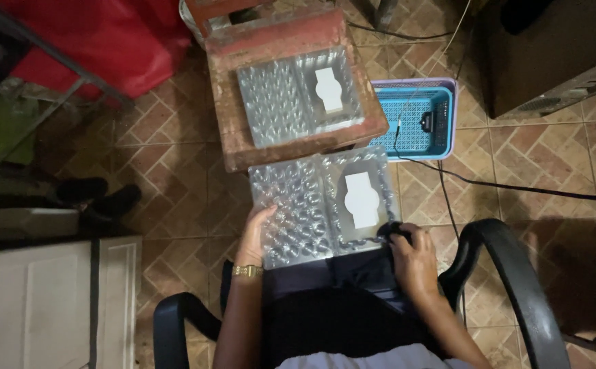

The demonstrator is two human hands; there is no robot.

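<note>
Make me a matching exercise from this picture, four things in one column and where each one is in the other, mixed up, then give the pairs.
Things:
1. Clear blister tray with white label
2. Second clear tray
3. Blue basket
4. Gold wristwatch

Places:
A. On the tiled floor, right of the wooden stool
B. On the left hand's wrist
C. On the lap, held at both lower corners; right hand at the right one
D. On top of the wooden stool

Pairs: 1-C, 2-D, 3-A, 4-B
</note>
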